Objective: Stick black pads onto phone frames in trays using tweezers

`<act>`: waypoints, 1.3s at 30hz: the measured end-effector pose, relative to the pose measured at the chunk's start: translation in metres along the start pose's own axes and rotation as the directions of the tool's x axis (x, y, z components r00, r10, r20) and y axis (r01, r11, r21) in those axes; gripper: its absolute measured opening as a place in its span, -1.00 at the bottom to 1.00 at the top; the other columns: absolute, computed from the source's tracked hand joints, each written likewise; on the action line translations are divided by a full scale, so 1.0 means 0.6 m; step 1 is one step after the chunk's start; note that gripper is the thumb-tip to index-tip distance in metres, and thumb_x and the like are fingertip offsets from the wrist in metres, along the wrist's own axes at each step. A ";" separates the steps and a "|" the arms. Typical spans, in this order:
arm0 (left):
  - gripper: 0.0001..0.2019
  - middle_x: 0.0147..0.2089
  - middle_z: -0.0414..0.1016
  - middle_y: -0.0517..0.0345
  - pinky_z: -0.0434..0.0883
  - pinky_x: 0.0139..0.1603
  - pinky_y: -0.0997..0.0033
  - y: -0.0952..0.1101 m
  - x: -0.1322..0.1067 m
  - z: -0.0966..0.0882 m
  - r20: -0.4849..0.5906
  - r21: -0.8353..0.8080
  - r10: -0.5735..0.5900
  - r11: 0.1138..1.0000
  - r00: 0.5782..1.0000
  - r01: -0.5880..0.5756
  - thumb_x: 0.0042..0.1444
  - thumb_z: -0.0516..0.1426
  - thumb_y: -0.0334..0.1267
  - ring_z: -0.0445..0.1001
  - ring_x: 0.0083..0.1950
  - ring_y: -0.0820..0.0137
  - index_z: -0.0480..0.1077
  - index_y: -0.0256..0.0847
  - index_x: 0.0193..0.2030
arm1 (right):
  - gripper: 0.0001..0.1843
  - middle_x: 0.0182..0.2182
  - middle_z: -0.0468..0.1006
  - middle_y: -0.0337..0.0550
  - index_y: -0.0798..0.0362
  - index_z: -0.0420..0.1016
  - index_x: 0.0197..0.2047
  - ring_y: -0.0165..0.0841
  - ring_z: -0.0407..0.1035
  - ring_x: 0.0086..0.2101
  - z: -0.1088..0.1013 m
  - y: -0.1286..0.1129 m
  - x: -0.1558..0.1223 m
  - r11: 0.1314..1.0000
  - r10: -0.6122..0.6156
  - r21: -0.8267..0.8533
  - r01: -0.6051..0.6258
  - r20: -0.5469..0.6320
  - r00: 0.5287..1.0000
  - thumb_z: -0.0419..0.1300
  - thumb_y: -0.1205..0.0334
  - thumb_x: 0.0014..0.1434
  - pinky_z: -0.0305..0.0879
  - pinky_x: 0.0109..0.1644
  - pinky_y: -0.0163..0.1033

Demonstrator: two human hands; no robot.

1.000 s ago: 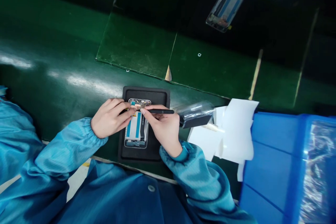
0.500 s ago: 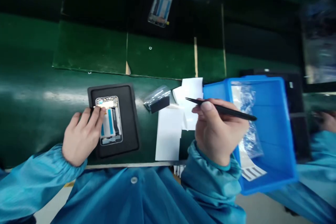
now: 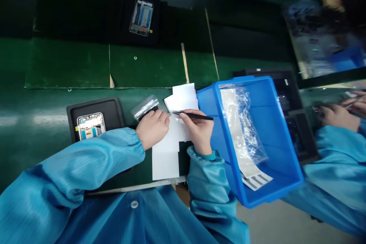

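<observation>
Black tweezers [image 3: 201, 116] are pinched in my right hand [image 3: 201, 133], their tips over white paper sheets [image 3: 166, 166] and close to the fingers of my left hand [image 3: 153, 129]. Those left fingers are curled down at the left side of the sheets; whatever they hold is hidden. Partly under that hand lies a small clear plastic bag [image 3: 145, 106] with something dark by it. To the left, an opened phone [image 3: 92, 122] with exposed inner parts rests in a black tray [image 3: 113, 113]. My left sleeve covers the phone's lower part.
A blue bin [image 3: 274, 137] on the right contains clear plastic wrap [image 3: 248, 129] and a striped strip [image 3: 257, 181]. Behind it are black trays [image 3: 299, 129]. Another opened phone [image 3: 141, 17] lies at the back. A co-worker's hands [image 3: 339, 117] are at far right.
My left hand has left the phone and moved right to the bag and sheets. My right hand has brought the tweezer tips down beside it. The whole view has shifted.
</observation>
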State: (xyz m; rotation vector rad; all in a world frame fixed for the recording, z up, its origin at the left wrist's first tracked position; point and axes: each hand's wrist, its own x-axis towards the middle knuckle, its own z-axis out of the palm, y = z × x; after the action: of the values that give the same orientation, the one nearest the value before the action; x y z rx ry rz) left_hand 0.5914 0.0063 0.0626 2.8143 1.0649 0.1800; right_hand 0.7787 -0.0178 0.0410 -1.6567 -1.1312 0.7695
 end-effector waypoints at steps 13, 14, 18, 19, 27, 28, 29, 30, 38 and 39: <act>-0.71 -0.16 0.46 -0.06 0.23 -0.20 0.21 0.001 -0.002 0.009 0.017 0.068 0.005 0.998 1.000 -0.006 0.34 -0.05 -0.46 0.40 -0.12 0.22 0.48 -0.42 0.01 | -0.76 -0.29 0.69 -0.10 0.03 0.66 -0.27 -0.22 0.60 -0.29 -0.004 0.028 -0.003 1.000 0.012 0.019 -0.014 0.062 0.998 0.47 0.08 0.06 0.59 -0.16 -0.12; -0.70 -0.15 0.46 -0.07 0.23 -0.21 0.21 0.001 -0.002 0.008 0.021 0.067 0.006 0.998 1.000 -0.007 0.34 -0.05 -0.47 0.40 -0.12 0.22 0.48 -0.42 0.02 | -0.77 -0.29 0.69 -0.10 0.03 0.66 -0.27 -0.22 0.60 -0.30 -0.004 0.028 -0.003 1.000 0.012 0.018 -0.013 0.058 0.998 0.47 0.08 0.06 0.59 -0.16 -0.12; -0.69 -0.15 0.46 -0.08 0.22 -0.22 0.20 0.002 -0.002 0.007 0.028 0.067 0.005 0.998 1.000 -0.007 0.35 -0.07 -0.47 0.40 -0.12 0.22 0.47 -0.42 0.03 | -0.78 -0.29 0.69 -0.11 0.03 0.66 -0.27 -0.23 0.60 -0.30 -0.005 0.028 -0.002 1.000 0.005 0.012 -0.006 0.060 0.998 0.47 0.10 0.06 0.59 -0.17 -0.14; -0.69 -0.16 0.45 -0.08 0.22 -0.22 0.19 0.002 -0.002 0.007 0.029 0.069 0.004 0.998 1.000 -0.006 0.35 -0.07 -0.47 0.40 -0.13 0.22 0.47 -0.42 0.02 | -0.79 -0.30 0.69 -0.11 0.03 0.66 -0.27 -0.23 0.60 -0.30 -0.005 0.028 -0.002 1.000 0.004 0.010 -0.004 0.059 0.998 0.47 0.11 0.06 0.59 -0.18 -0.14; -0.72 -0.17 0.45 -0.07 0.21 -0.22 0.20 0.003 -0.002 0.010 0.027 0.068 0.001 0.998 1.000 -0.002 0.34 -0.05 -0.46 0.39 -0.13 0.21 0.48 -0.40 -0.02 | -0.75 -0.31 0.69 -0.09 0.05 0.66 -0.28 -0.23 0.60 -0.32 -0.004 0.028 -0.001 1.000 0.019 0.016 -0.020 0.049 0.999 0.49 0.07 0.04 0.60 -0.16 -0.13; -0.72 -0.17 0.44 -0.07 0.21 -0.22 0.20 0.003 -0.002 0.009 0.025 0.068 0.003 0.998 1.000 -0.004 0.34 -0.04 -0.46 0.39 -0.13 0.21 0.48 -0.41 -0.02 | -0.74 -0.31 0.69 -0.09 0.05 0.66 -0.29 -0.23 0.60 -0.32 -0.004 0.029 -0.001 1.000 0.022 0.016 -0.023 0.049 0.999 0.49 0.07 0.03 0.59 -0.16 -0.13; -0.72 -0.17 0.44 -0.07 0.21 -0.22 0.20 0.003 -0.002 0.008 0.022 0.070 0.005 0.998 1.000 -0.007 0.34 -0.04 -0.46 0.39 -0.13 0.21 0.49 -0.41 -0.03 | -0.74 -0.31 0.69 -0.09 0.05 0.66 -0.29 -0.24 0.60 -0.32 -0.004 0.029 -0.001 1.000 0.023 0.015 -0.024 0.047 0.999 0.49 0.06 0.03 0.60 -0.16 -0.14; -0.72 -0.18 0.44 -0.07 0.21 -0.22 0.20 0.003 -0.002 0.008 0.019 0.074 0.007 0.997 1.000 -0.008 0.33 -0.04 -0.46 0.39 -0.13 0.21 0.49 -0.41 -0.03 | -0.73 -0.31 0.69 -0.08 0.06 0.66 -0.29 -0.23 0.60 -0.33 -0.004 0.029 -0.001 1.000 0.022 0.011 -0.022 0.045 0.999 0.49 0.06 0.03 0.60 -0.17 -0.14; -0.72 -0.14 0.46 -0.08 0.21 -0.19 0.22 0.003 -0.003 0.009 0.037 0.058 0.001 0.998 0.999 -0.003 0.33 -0.04 -0.47 0.40 -0.11 0.20 0.48 -0.40 -0.04 | -0.73 -0.37 0.69 -0.08 0.05 0.66 -0.35 -0.21 0.59 -0.38 -0.005 0.022 0.000 1.000 0.017 -0.014 -0.017 0.007 1.000 0.50 0.04 -0.01 0.58 -0.28 -0.14; -0.73 -0.13 0.47 -0.09 0.22 -0.18 0.22 0.003 -0.002 0.009 0.046 0.046 -0.002 0.999 0.999 0.000 0.33 -0.04 -0.46 0.41 -0.10 0.20 0.48 -0.40 -0.04 | -0.73 -0.38 0.68 -0.09 0.05 0.66 -0.35 -0.22 0.58 -0.39 -0.007 0.023 -0.001 1.000 0.021 -0.013 -0.021 0.000 1.000 0.51 0.05 -0.02 0.57 -0.30 -0.15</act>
State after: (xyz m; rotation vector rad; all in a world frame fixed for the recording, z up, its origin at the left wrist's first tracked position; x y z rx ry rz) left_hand 0.5924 0.0038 0.0577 2.8433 1.0744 0.0914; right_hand 0.7865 -0.0212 0.0297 -1.6813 -1.1225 0.7773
